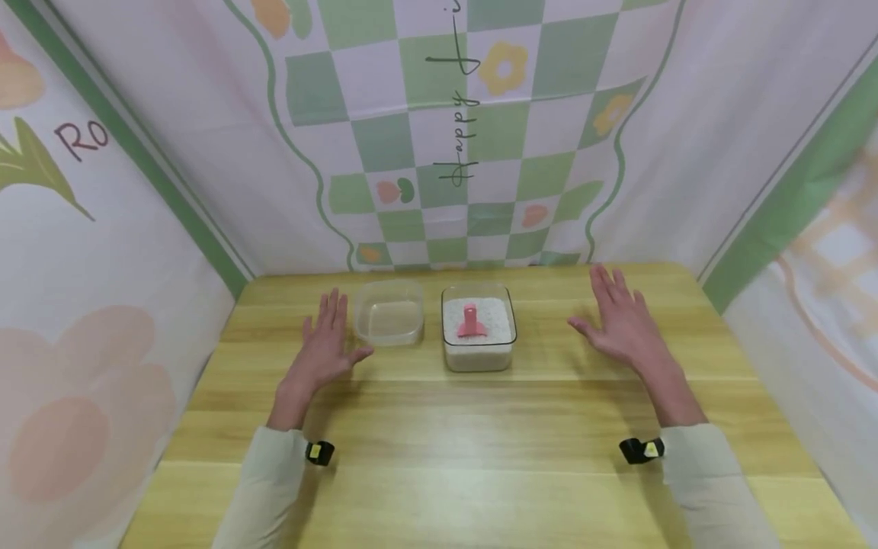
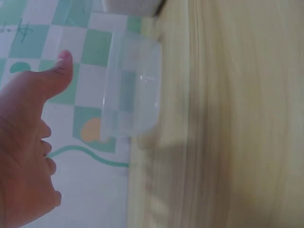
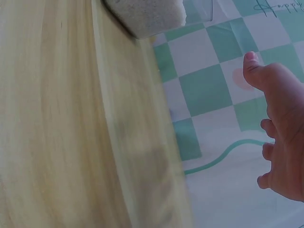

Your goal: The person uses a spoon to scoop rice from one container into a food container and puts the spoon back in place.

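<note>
A clear plastic tub (image 1: 389, 335) with nothing in it stands toward the back of the table, and the left hand (image 1: 322, 347) hovers just left of it, fingers spread and holding nothing. To the tub's right is a clear square container (image 1: 478, 358) partly filled with white grains (image 1: 497, 314). On the grains lies a small pink scoop (image 1: 471, 324), its handle pointing to the back. Well to the right of that container, the right hand (image 1: 624, 324) is held with fingers straight and thumb out, touching nothing. In the left wrist view the tub (image 2: 135, 88) appears beside the left thumb.
Both things stand on a light wooden table (image 1: 439, 457). Behind it hangs a cloth (image 1: 494, 137) with green and white checks, and printed cloths flank the sides. A small black wrist device (image 1: 320, 453) sits at the left cuff, another (image 1: 639, 451) at the right.
</note>
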`<state>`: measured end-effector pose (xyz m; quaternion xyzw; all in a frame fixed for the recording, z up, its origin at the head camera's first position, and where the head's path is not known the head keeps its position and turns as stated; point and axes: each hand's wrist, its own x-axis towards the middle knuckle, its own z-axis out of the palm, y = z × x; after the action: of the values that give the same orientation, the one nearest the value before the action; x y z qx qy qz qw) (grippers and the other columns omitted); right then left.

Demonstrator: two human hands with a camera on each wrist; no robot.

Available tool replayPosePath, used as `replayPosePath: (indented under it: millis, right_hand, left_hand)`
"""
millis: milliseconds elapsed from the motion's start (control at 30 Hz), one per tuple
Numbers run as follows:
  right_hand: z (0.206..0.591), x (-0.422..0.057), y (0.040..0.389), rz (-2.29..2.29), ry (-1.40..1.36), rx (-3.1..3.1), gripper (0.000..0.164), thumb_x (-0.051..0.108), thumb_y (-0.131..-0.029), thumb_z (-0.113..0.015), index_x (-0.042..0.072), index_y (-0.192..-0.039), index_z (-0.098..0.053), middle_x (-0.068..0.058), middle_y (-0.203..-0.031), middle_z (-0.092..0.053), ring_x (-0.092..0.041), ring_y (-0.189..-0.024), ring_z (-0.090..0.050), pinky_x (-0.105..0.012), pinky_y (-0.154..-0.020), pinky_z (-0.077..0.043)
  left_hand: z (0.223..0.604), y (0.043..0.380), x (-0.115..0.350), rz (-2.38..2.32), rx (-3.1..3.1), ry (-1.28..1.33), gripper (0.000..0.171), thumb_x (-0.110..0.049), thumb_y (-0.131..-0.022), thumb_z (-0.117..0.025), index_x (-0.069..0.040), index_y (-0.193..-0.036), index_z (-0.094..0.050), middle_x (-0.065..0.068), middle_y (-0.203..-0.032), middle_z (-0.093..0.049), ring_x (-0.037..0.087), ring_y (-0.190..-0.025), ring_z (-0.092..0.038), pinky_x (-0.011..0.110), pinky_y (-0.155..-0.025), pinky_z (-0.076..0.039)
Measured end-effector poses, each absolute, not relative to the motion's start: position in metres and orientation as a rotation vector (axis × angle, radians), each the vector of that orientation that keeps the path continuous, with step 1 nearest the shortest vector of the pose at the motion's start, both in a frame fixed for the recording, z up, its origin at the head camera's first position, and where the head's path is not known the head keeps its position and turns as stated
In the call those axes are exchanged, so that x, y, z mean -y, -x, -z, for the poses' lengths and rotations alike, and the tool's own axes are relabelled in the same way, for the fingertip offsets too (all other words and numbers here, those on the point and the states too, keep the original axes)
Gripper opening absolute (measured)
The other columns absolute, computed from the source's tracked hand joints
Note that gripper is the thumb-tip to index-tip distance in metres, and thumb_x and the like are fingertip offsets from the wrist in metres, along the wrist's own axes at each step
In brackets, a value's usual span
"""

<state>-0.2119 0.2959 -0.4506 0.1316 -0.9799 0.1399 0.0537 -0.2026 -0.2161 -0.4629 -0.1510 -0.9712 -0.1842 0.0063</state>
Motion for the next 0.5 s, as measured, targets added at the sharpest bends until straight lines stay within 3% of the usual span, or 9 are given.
replayPosePath:
  millis: [167, 367, 500]
  right_hand:
    - [0.437, -0.287, 0.212, -0.429, -0.447, 2.959, 0.094, 0.055, -0.100, -0.048, 0.006, -0.159, 0.006, -0.024, -0.165, -0.003, -0.044, -0.153, -0.001, -0.073, -0.114, -0.011]
    - [0.421, -0.270, 0.214, -0.416, -0.520, 2.991, 0.096, 0.060, -0.098, -0.047, 0.009, -0.159, 0.008, -0.015, -0.167, 0.005, -0.040, -0.154, 0.002, -0.069, -0.117, -0.009]
    - [0.416, -0.253, 0.217, -0.381, -0.628, 2.985, 0.098, 0.057, -0.097, -0.053, 0.004, -0.159, 0.003, -0.015, -0.168, 0.002, -0.040, -0.154, -0.002, -0.066, -0.119, -0.010]
  left_hand:
    - [0.457, 0.203, 0.202, 0.638, 2.969, 0.583, 0.100, -0.047, -0.095, -0.062, 0.003, -0.157, -0.002, 0.021, -0.167, 0.005, 0.039, -0.155, 0.004, 0.065, -0.120, -0.005]
    - [0.449, 0.201, 0.181, 0.653, 2.929, 0.702, 0.096, -0.047, -0.098, -0.058, 0.002, -0.158, -0.001, 0.020, -0.167, 0.003, 0.037, -0.155, 0.003, 0.062, -0.122, -0.009]
    - [0.446, 0.200, 0.166, 0.647, 2.930, 0.762, 0.090, -0.043, -0.100, -0.055, 0.001, -0.158, -0.002, 0.019, -0.167, 0.002, 0.034, -0.156, 0.001, 0.058, -0.123, -0.010]
